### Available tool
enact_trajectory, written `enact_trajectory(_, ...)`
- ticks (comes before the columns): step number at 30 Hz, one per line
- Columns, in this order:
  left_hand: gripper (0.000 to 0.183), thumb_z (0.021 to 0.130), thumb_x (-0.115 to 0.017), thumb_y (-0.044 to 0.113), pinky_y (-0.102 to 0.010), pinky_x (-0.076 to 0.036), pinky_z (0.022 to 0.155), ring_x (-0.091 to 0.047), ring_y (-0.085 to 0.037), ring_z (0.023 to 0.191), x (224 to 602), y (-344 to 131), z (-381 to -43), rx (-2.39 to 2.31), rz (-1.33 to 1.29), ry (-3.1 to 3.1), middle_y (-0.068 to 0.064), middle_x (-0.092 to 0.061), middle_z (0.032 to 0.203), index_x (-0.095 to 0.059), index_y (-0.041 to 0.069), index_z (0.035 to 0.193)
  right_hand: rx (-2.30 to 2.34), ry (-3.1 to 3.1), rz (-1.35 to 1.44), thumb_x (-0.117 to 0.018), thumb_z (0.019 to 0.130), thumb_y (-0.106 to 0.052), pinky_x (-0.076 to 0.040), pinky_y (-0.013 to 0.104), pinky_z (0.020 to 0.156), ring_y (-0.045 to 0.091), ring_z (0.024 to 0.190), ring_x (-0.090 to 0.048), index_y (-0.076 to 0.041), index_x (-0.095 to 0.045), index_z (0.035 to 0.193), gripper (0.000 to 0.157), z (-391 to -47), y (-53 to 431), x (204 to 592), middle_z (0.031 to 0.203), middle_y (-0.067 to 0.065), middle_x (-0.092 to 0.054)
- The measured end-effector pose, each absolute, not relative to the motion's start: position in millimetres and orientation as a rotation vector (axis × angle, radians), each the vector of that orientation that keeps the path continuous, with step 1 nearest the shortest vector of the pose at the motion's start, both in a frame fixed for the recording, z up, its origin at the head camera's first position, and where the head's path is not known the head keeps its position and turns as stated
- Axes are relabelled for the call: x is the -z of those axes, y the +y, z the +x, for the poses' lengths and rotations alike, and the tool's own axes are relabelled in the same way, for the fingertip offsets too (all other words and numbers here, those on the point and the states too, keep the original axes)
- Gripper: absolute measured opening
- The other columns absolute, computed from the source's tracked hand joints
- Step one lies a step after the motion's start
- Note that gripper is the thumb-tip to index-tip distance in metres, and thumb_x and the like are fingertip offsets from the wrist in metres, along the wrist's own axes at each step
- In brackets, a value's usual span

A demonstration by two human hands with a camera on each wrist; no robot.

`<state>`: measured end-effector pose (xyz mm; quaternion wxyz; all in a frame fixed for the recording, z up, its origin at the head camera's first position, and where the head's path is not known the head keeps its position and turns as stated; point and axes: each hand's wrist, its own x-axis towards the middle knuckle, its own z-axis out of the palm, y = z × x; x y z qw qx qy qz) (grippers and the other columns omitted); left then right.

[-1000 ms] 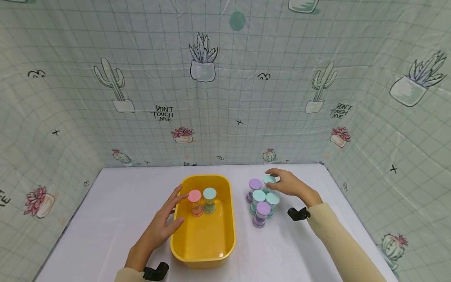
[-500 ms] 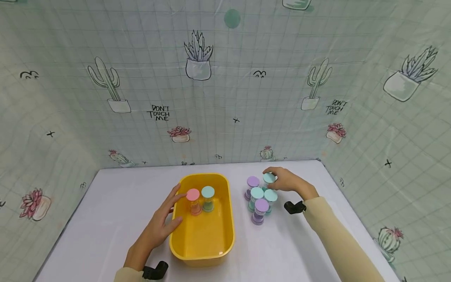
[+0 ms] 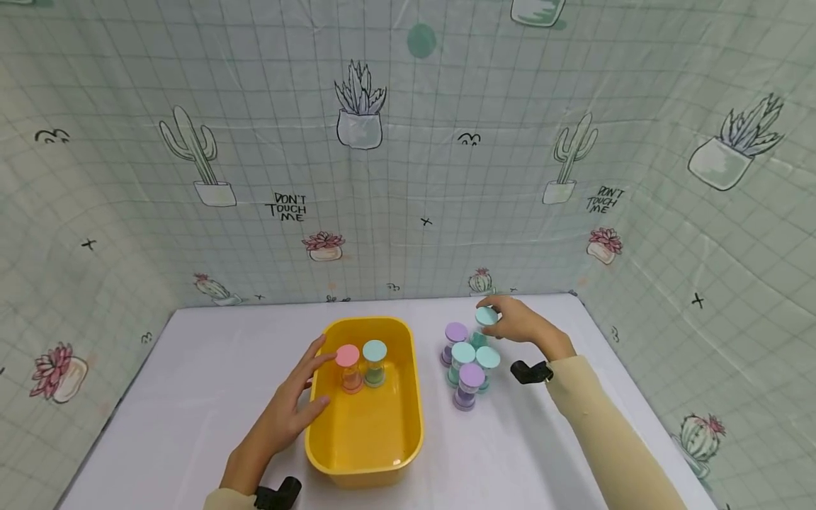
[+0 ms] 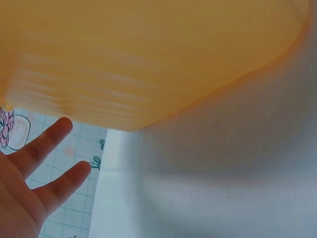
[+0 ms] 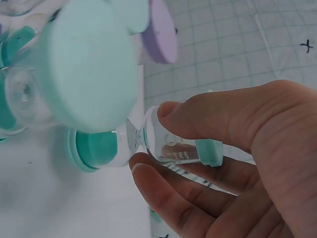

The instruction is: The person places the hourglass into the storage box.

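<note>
My right hand point(image 3: 525, 327) grips a teal-capped hourglass point(image 3: 487, 316) at the back of a cluster of hourglasses. In the right wrist view, thumb and fingers close around the upper bulb of this hourglass point(image 5: 171, 141), and teal sand lies in its lower bulb. Around it stand two purple-capped hourglasses, a rear one point(image 3: 455, 331) and a front one point(image 3: 471, 375), and two more teal ones point(image 3: 462, 353). My left hand point(image 3: 280, 414) lies at the left rim of a yellow bin point(image 3: 363, 443), fingers extended. Inside are a pink hourglass point(image 3: 348, 368) and a teal one point(image 3: 375, 361).
The white table point(image 3: 223, 354) carries the bin near its middle and the cluster to the right. A patterned cloth point(image 3: 421, 177) with a grid and cacti hangs behind the table and along both sides.
My right hand has raised the teal hourglass slightly, away from the others around it. The left hand keeps its place at the bin. The head view has shifted a little.
</note>
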<state>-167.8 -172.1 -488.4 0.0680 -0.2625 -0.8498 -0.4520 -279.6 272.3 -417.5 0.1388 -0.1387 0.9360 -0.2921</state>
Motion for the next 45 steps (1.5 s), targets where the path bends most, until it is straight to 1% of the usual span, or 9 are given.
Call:
enact_trajectory(4, 0.058, 0.098, -0.060, 0.023, -0.064, -0.051, 0.097, -0.041, -0.046, 0.145, 488.1, -170.8, -167.7, 1.378, -0.775, -2.564, -0.011, -0.020, 0.172, -0.045, 0.016, 0.154, 0.845, 2.734, -0.421, -0.069, 0.095, -0.014, -0.058, 0.038, 0.073, 0.028, 0.085, -0.071, 0.003, -0.051, 0.144, 0.055, -280.3, 270.9, 400.9, 0.135, 0.032, -0.057)
enact_trajectory(11, 0.058, 0.098, -0.061, 0.024, -0.064, -0.051, 0.098, -0.041, -0.043, 0.146, 487.8, -169.3, -166.2, 1.383, -0.724, -2.569, -0.008, -0.022, 0.172, -0.046, 0.017, 0.154, 0.826, 2.819, -0.496, -0.069, 0.096, -0.014, -0.057, 0.052, 0.090, 0.039, 0.110, -0.066, 0.004, -0.049, 0.146, 0.057, -283.3, 264.3, 372.7, 0.132, 0.029, -0.061)
enact_trajectory(16, 0.057, 0.098, -0.060, 0.026, -0.064, -0.052, 0.097, -0.043, -0.044, 0.144, 487.7, -168.8, -165.8, 1.361, -0.696, -2.575, -0.009, -0.024, 0.171, -0.047, 0.017, 0.153, 0.851, 2.843, -0.560, -0.069, 0.096, -0.013, -0.056, 0.054, 0.092, 0.043, 0.113, -0.066, 0.004, -0.052, 0.143, 0.053, -284.5, 255.0, 354.8, 0.130, 0.027, -0.063)
enact_trajectory(21, 0.057, 0.099, -0.060, 0.028, -0.064, -0.053, 0.095, -0.043, -0.045, 0.144, 485.3, -168.2, -164.5, 1.340, -0.674, -2.595, -0.010, -0.025, 0.171, -0.047, 0.017, 0.153, 0.846, 2.859, -0.605, -0.070, 0.096, -0.014, -0.056, 0.052, 0.091, 0.040, 0.109, -0.069, 0.003, -0.054, 0.143, 0.053, -283.5, 242.5, 340.3, 0.126, 0.025, -0.066)
enact_trajectory(30, 0.061, 0.098, -0.060, 0.031, -0.067, -0.052, 0.095, -0.043, -0.047, 0.144, 483.2, -168.4, -164.7, 1.309, -0.674, -2.622, -0.009, -0.024, 0.171, -0.045, 0.018, 0.155, 0.787, 2.841, -0.691, -0.074, 0.094, -0.019, -0.058, 0.044, 0.086, 0.026, 0.097, -0.070, -0.006, -0.059, 0.141, 0.051, -269.4, 208.2, 314.5, 0.121, 0.014, -0.071)
enact_trajectory(34, 0.064, 0.098, -0.060, 0.031, -0.065, -0.053, 0.095, -0.048, -0.047, 0.139, 484.2, -168.4, -165.0, 1.310, -0.673, -2.623, -0.010, -0.024, 0.171, -0.041, 0.017, 0.158, 0.764, 2.793, -0.775, -0.074, 0.094, -0.020, -0.060, 0.039, 0.085, 0.022, 0.092, -0.070, -0.008, -0.060, 0.139, 0.049, -261.4, 188.9, 306.9, 0.118, 0.010, -0.072)
enact_trajectory(37, 0.066, 0.098, -0.060, 0.031, -0.065, -0.053, 0.095, -0.050, -0.046, 0.137, 484.5, -168.6, -165.0, 1.313, -0.671, -2.628, -0.010, -0.023, 0.172, -0.039, 0.017, 0.158, 0.778, 2.740, -0.856, -0.073, 0.095, -0.017, -0.061, 0.036, 0.085, 0.022, 0.093, -0.071, -0.007, -0.060, 0.138, 0.047, -256.8, 175.2, 304.5, 0.118, 0.010, -0.071)
enact_trajectory(41, 0.066, 0.098, -0.061, 0.032, -0.066, -0.052, 0.096, -0.045, -0.047, 0.142, 482.9, -169.7, -165.7, 1.307, -0.683, -2.640, -0.009, -0.023, 0.172, -0.040, 0.017, 0.158, 0.797, 2.678, -0.945, -0.073, 0.095, -0.015, -0.061, 0.032, 0.085, 0.022, 0.096, -0.073, -0.006, -0.060, 0.138, 0.046, -250.0, 158.7, 301.2, 0.120, 0.012, -0.071)
enact_trajectory(45, 0.065, 0.099, -0.061, 0.030, -0.067, -0.051, 0.097, -0.038, -0.048, 0.147, 480.5, -173.5, -168.1, 1.284, -0.734, -2.643, -0.010, -0.023, 0.172, -0.040, 0.016, 0.158, 0.783, 2.631, -1.008, -0.075, 0.094, -0.017, -0.061, 0.028, 0.083, 0.021, 0.096, -0.073, -0.008, -0.062, 0.137, 0.046, -242.6, 143.7, 299.1, 0.119, 0.010, -0.071)
